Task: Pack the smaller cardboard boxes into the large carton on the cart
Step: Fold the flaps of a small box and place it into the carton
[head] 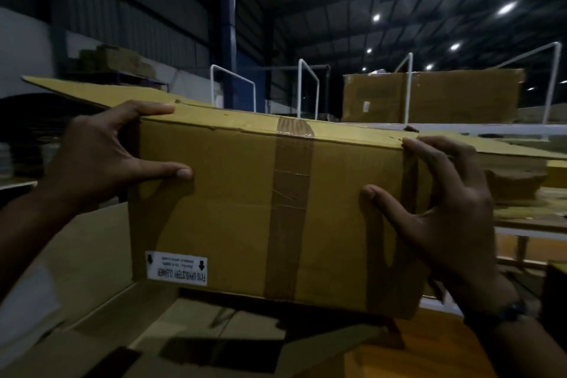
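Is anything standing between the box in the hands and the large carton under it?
Nothing visible does. The left hand and right hand hold the taped box above the open large carton; the space beneath it is shadowed.

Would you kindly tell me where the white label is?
In the head view, the white label sits upside down at the lower-left corner of the taped box, below the left hand.

One taped box, one white label, one wristwatch, two hands (left hand, right hand) and four white hoop handles can be counted here, plus one big carton way back.
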